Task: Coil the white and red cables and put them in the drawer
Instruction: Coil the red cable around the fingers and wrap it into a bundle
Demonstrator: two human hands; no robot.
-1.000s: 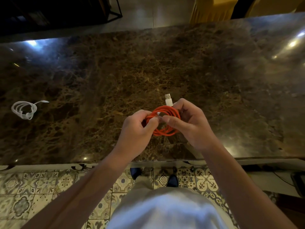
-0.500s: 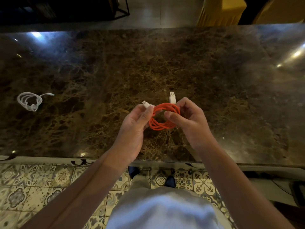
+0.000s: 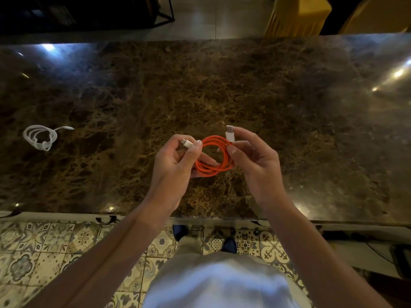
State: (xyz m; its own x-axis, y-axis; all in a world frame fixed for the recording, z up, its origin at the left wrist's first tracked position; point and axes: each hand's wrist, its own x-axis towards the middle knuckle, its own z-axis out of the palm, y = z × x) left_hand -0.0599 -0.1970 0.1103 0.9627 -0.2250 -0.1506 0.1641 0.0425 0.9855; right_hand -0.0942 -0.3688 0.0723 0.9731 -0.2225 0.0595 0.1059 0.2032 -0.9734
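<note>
The red cable (image 3: 212, 157) is wound into a round loop, and both hands hold it up over the brown marble table (image 3: 222, 96). The left hand (image 3: 175, 165) has its fingers curled, and its thumb and first finger pinch the small white plug (image 3: 187, 143) at one end of the cable. The loop hangs just to the right of those fingers, and some fingers of this hand reach under the bottom of the loop. The right hand (image 3: 255, 163) has its fingers bent too, and its thumb presses the right side of the loop against its fingers. The bigger white plug (image 3: 230, 133) sticks up just above that thumb, next to the first finger. The white cable (image 3: 40, 137) is already wound up and lies flat on the table, far off to the left of the left hand's fingers, with one end poking out to the right.
</note>
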